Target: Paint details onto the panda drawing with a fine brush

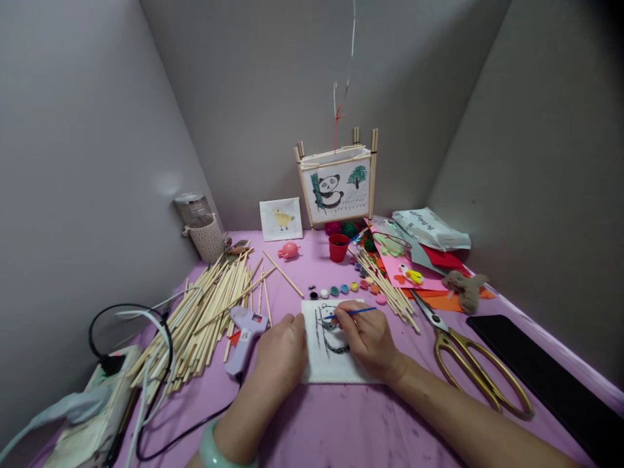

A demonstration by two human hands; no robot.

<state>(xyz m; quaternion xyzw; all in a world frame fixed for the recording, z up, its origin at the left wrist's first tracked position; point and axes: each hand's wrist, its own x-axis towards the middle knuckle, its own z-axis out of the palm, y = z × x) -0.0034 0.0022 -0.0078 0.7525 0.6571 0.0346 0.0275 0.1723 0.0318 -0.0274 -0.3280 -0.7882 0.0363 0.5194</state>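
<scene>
My right hand (369,338) is closed round a thin blue paintbrush (358,312), whose tip touches a black drawing on a small white sheet (325,361). My left hand (281,354) lies on the sheet's left edge with its fingers curled, holding the paper down. Just beyond the sheet runs a strip of small paint pots (344,288). A lilac glue gun (245,330) lies right beside my left hand.
A pile of bamboo sticks (205,315) covers the left; more sticks (385,286) lie right. Gold scissors (475,364), a black slab (541,370), red cup (338,247), panda lantern frame (337,182), chick picture (281,219), coloured paper, a power strip (97,403).
</scene>
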